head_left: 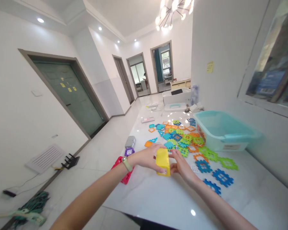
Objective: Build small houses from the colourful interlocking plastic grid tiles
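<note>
A yellow box-shaped block (pixel 162 159) is held low over the near part of the white table (pixel 144 195). My left hand (pixel 148 158) grips it from the left, thumb across its lower front. On the other side, my right hand (pixel 181 164) has curled fingers against the block's right edge. Just beyond both hands lies a spread of notched plastic building panels (pixel 176 137) in blue, green, orange and turquoise. Beside my left wrist are a red panel piece (pixel 127 177), a purple piece (pixel 129 151) and a grey block (pixel 130 142).
A turquoise plastic tub (pixel 230 138) stands at the right near the wall. Blue panels (pixel 222 177) lie right of my right hand. Farther back are a pink-white strip (pixel 148 120) and a white container (pixel 175 106). The table's left edge borders the floor.
</note>
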`<state>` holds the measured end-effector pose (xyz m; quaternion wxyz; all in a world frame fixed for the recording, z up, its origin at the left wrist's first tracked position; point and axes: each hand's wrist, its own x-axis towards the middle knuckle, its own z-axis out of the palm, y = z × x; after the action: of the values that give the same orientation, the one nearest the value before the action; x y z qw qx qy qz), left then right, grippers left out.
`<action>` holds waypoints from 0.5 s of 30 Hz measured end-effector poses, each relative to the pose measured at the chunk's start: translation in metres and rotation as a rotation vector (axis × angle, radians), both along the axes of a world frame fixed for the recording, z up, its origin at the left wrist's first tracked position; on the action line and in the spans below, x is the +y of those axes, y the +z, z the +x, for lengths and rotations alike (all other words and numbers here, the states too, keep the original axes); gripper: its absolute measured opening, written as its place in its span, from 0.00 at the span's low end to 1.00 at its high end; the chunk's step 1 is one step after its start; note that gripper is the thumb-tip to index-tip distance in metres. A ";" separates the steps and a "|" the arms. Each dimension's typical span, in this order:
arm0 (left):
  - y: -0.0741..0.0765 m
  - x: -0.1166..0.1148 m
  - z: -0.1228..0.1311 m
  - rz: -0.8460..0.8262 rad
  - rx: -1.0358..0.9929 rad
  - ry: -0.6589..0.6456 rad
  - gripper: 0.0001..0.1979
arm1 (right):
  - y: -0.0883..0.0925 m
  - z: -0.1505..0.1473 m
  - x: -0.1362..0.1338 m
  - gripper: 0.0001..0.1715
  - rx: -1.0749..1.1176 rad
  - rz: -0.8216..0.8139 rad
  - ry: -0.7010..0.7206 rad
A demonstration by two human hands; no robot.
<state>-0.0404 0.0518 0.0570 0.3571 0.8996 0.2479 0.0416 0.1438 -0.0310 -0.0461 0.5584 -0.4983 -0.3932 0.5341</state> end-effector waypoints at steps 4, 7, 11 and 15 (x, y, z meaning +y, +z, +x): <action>0.006 0.078 -0.033 0.315 0.234 0.256 0.52 | 0.002 0.006 0.002 0.31 -0.192 0.021 -0.038; -0.004 0.119 -0.052 0.326 0.367 0.227 0.52 | -0.001 0.009 0.004 0.31 -0.270 0.029 -0.049; -0.021 0.138 -0.057 0.353 0.512 0.177 0.45 | -0.009 0.009 0.006 0.29 -0.318 0.036 -0.033; -0.016 0.135 -0.058 0.374 0.545 0.196 0.47 | -0.010 0.010 0.006 0.28 -0.335 0.026 -0.016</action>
<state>-0.0985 0.1867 0.0412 0.1008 0.8995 0.4074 -0.1216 0.1539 -0.0249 -0.0562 0.4956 -0.5762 -0.4837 0.4340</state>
